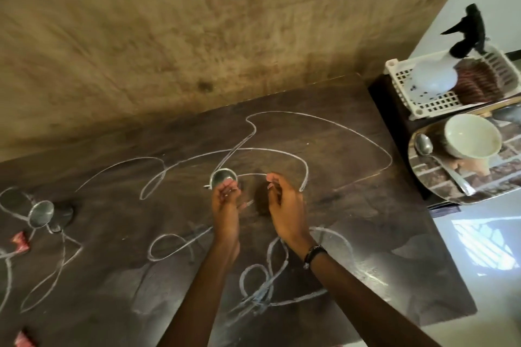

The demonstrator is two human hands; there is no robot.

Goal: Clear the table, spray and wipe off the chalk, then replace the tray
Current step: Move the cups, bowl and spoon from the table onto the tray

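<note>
Steel cup (223, 179) (upright) at left grip (225, 194)

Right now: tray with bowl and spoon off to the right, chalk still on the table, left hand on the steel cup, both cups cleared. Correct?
Not quite. Head view: neither cup is cleared. Left hand grips one cup; a second cup stands at the table's left. The rest holds: tray, bowl, spoon, chalk.

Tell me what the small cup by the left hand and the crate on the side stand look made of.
Small cup: likely polished steel, with a grey mirror-like sheen. Crate: apparently white moulded plastic, matte with a perforated grid wall.
</note>
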